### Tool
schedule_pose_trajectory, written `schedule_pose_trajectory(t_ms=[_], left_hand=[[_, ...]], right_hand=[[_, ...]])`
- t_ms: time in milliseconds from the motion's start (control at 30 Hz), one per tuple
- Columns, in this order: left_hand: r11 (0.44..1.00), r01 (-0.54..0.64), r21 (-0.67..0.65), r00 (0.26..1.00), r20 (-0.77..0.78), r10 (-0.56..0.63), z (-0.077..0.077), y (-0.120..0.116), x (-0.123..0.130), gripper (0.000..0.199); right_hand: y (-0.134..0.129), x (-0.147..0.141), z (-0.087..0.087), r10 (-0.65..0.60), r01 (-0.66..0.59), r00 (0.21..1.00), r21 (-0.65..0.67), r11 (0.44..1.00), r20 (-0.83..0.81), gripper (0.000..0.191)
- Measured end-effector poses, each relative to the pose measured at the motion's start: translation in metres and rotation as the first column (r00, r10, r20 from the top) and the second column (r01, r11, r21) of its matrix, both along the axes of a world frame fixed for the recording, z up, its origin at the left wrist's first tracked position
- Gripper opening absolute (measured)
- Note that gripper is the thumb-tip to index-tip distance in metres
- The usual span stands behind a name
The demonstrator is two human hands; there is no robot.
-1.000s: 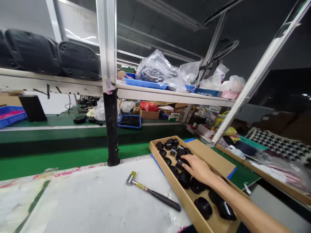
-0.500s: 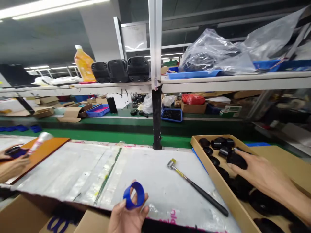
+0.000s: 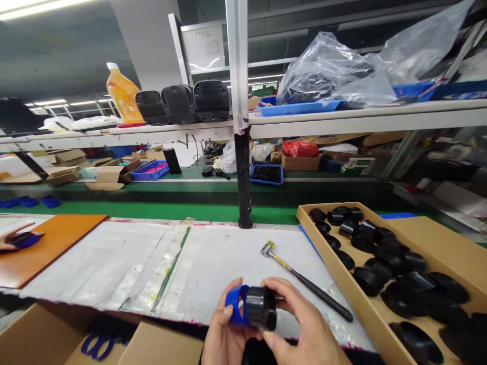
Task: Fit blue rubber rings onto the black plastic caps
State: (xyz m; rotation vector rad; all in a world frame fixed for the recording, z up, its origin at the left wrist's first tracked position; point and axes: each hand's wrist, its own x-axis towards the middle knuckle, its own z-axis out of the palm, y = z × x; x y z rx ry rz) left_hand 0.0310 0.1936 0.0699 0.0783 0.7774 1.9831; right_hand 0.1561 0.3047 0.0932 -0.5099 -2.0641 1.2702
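In my left hand is a blue ring, gripped between thumb and fingers, with an opening in its side. My right hand holds a glossy black cylindrical part by its right end. The two pieces meet end to end above the table's front edge; whether one sits inside the other I cannot tell. Behind my hands, a hammer with a yellow-tipped head and black handle lies on the white work surface.
On the right stands a cardboard box of black parts. An open carton with blue rings is at lower left. A co-worker's hand holds a dark and blue part over an orange board. A post rises behind the table.
My right hand has come from the box to the middle with a black part. My left hand has turned the blue ring against it. The co-worker's white-headed tool is out of view.
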Motion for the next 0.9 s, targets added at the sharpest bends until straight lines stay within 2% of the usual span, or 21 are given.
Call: schedule_pose_trajectory(t_ms=[100, 233, 367, 533, 633, 700, 767, 800, 833, 867, 900], left_hand=[[0.998, -0.037, -0.057, 0.998, -0.049, 0.034, -0.001, 0.0, 0.001, 0.051], [0.973, -0.123, -0.193, 0.972, -0.221, 0.079, -0.001, 0.001, 0.004, 0.057], [0.951, -0.121, -0.283, 0.93, -0.367, 0.009, 0.004, 0.001, 0.006, 0.054], [0.945, -0.131, -0.301, 0.92, -0.392, 0.003, 0.003, -0.001, 0.008, 0.054], [0.932, -0.138, -0.336, 0.887, -0.461, -0.035, 0.004, -0.002, 0.005, 0.056], [0.911, -0.134, -0.39, 0.839, -0.534, -0.105, 0.006, -0.002, -0.002, 0.056], [0.866, -0.191, -0.463, 0.715, -0.669, -0.2, 0.009, 0.002, -0.013, 0.053], [0.831, -0.26, -0.491, 0.598, -0.758, -0.26, 0.01, 0.005, -0.02, 0.05], [0.79, -0.353, -0.501, 0.426, -0.838, -0.341, 0.01, 0.011, -0.026, 0.047], [0.751, -0.449, -0.484, 0.223, -0.875, -0.431, 0.009, 0.017, -0.032, 0.044], [0.724, -0.525, -0.448, 0.027, -0.859, -0.512, 0.008, 0.024, -0.037, 0.04]], right_hand=[[-0.003, -0.009, -0.017, 0.029, -0.029, 1.0, 0.052, 0.998, 0.012, 0.064], [-0.004, -0.009, -0.029, 0.022, -0.022, 1.0, 0.09, 0.996, 0.003, 0.066], [-0.004, -0.007, -0.031, 0.049, -0.04, 0.998, 0.182, 0.983, -0.044, 0.068], [-0.007, -0.009, -0.04, 0.0, 0.018, 0.997, 0.244, 0.97, -0.074, 0.071], [-0.009, -0.011, -0.05, -0.011, 0.03, 0.997, 0.246, 0.969, -0.08, 0.069], [-0.003, -0.01, -0.054, 0.005, 0.005, 0.999, 0.207, 0.978, -0.046, 0.066], [0.011, -0.008, -0.051, 0.044, -0.049, 0.998, 0.141, 0.989, 0.038, 0.065], [0.02, -0.009, -0.046, 0.054, -0.061, 0.996, 0.101, 0.993, 0.073, 0.066], [0.031, -0.011, -0.038, 0.046, -0.053, 0.994, 0.066, 0.996, 0.099, 0.068], [0.041, -0.017, -0.029, 0.021, -0.026, 0.993, 0.048, 0.998, 0.114, 0.07], [0.049, -0.025, -0.018, -0.012, 0.005, 0.992, 0.055, 0.998, 0.124, 0.07]])
